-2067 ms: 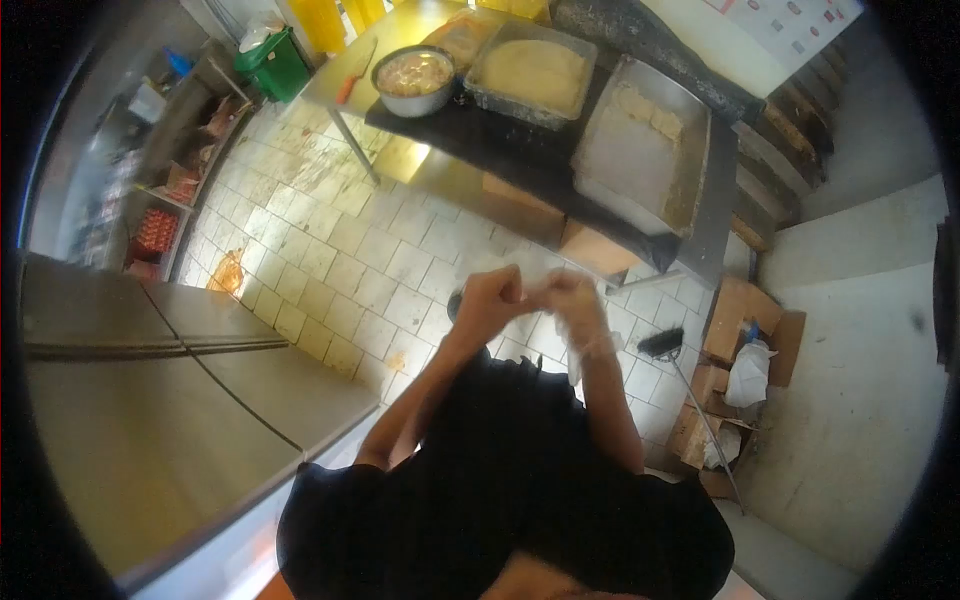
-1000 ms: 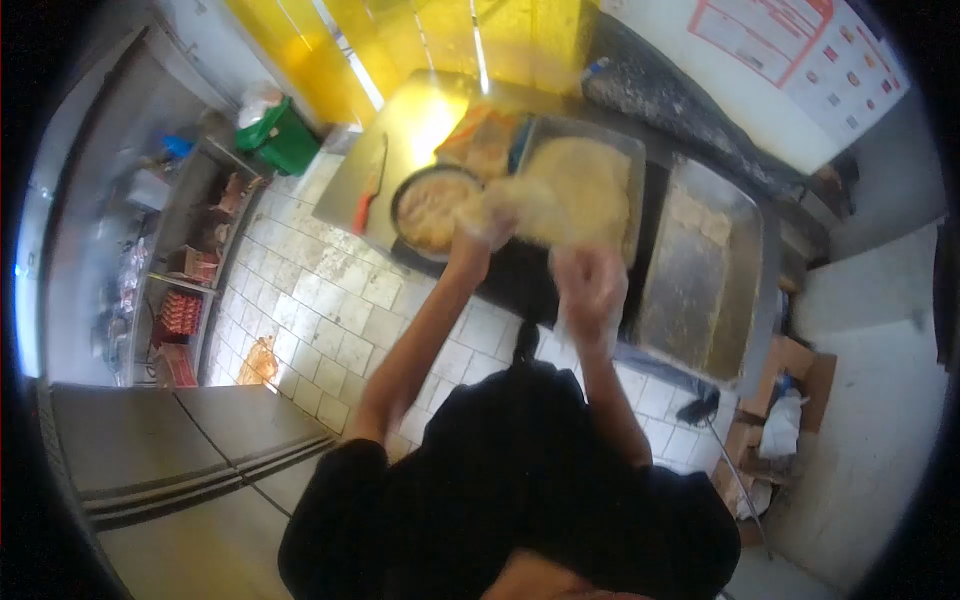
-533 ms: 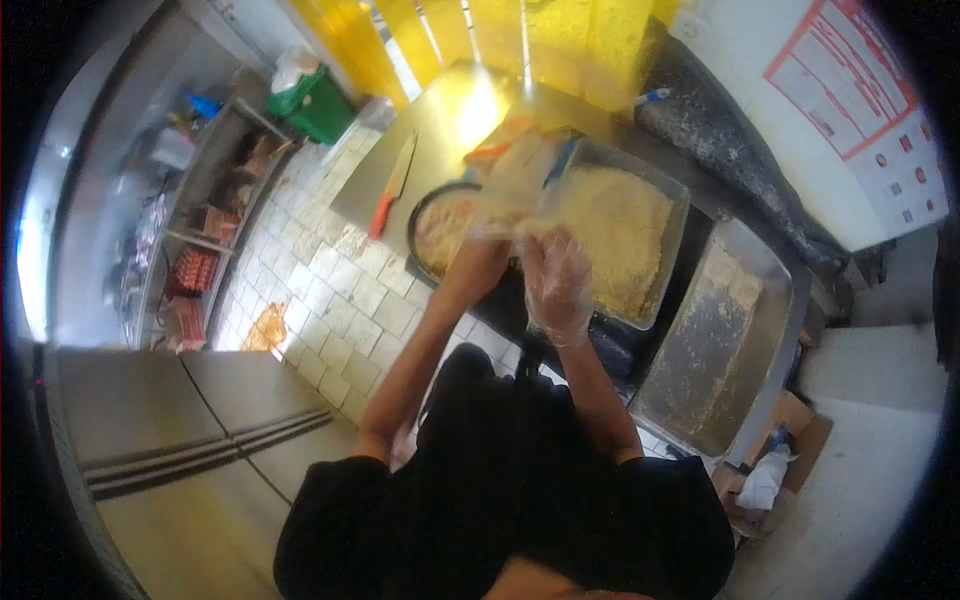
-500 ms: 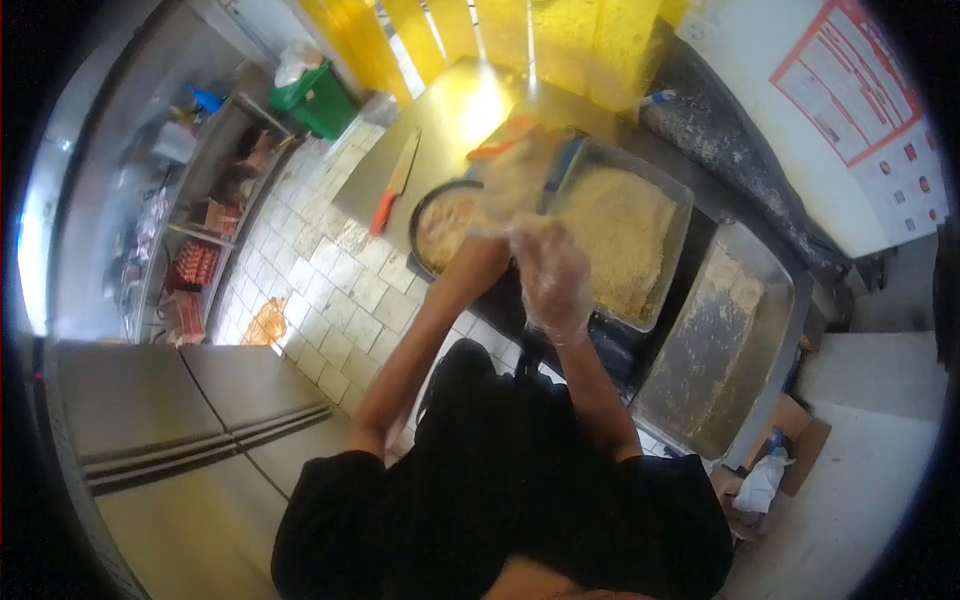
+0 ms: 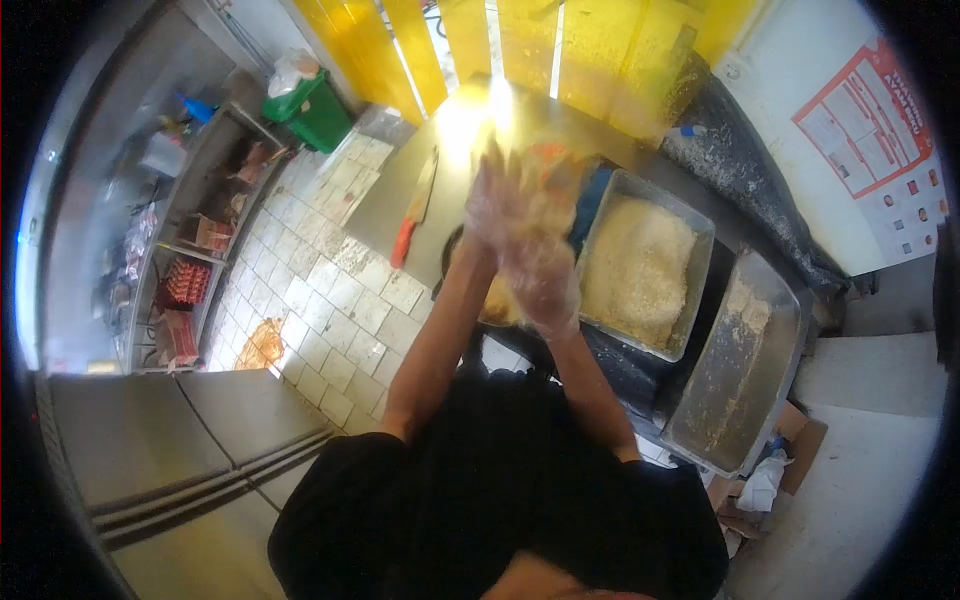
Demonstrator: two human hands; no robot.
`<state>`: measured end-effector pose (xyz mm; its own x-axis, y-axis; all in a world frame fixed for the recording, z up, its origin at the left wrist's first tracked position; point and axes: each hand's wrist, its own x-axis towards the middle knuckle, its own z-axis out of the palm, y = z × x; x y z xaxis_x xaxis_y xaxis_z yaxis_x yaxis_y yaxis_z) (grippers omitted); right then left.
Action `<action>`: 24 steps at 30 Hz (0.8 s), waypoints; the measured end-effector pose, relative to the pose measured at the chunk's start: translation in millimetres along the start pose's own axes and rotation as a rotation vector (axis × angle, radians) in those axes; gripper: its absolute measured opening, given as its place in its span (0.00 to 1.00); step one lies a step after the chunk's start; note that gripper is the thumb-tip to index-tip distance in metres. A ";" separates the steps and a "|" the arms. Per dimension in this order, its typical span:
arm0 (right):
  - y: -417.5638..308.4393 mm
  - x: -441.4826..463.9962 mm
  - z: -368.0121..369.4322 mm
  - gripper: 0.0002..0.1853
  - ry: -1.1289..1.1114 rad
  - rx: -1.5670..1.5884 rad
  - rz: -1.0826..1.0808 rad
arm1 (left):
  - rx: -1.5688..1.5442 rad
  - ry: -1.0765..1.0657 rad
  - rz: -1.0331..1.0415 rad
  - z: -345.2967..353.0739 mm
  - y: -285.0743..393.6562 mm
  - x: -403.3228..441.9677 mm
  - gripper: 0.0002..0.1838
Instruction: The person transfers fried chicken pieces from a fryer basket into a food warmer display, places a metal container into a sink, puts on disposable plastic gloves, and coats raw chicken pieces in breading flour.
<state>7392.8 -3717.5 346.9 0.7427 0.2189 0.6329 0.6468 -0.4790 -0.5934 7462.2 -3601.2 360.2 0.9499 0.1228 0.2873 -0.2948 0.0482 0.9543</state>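
Both hands wear clear, thin plastic gloves and meet above the steel table (image 5: 385,195). My left hand (image 5: 490,205) points away from me with its fingers stretched out. Against its side and palm is my right hand (image 5: 543,285), its fingers smeared by motion. Beneath them a round pan (image 5: 500,312) of pale orange food is mostly covered. Just to the right sits a metal tray (image 5: 648,352) filled with tan crumbs (image 5: 635,270). Behind the hands, something orange and pale (image 5: 550,155) is blurred. A red-handled knife (image 5: 405,235) lies on the table to the left.
At the right stands a deep metal pan (image 5: 715,400) with crumb residue. Yellow slats (image 5: 525,50) border the table's far side. A green bin (image 5: 310,110) is on the tiled floor, beside shelves (image 5: 205,250). Steel cabinet doors (image 5: 140,430) are at lower left.
My left hand has straightened its fingers, and my right hand has come up from its wrist to lie against it. The view has shifted, so the table and trays appear slightly lower and farther right.
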 end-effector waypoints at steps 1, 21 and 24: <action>1.3 0.3 12.7 0.20 -0.062 0.048 -0.056 | -0.029 -0.009 -0.009 -10.3 0.6 9.8 0.16; -14.6 75.4 58.8 0.54 0.478 1.594 0.616 | 0.598 -0.590 0.875 -82.4 -14.1 -46.8 0.15; 1.8 70.1 29.8 0.53 0.572 1.524 0.526 | 0.296 -0.731 0.545 -78.9 -6.1 -79.7 0.21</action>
<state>7451.2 -3677.6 375.4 0.9814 -0.1568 0.1111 0.1908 0.8632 -0.4675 7380.1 -3533.1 325.1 0.5493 -0.5992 0.5824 -0.7723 -0.0979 0.6277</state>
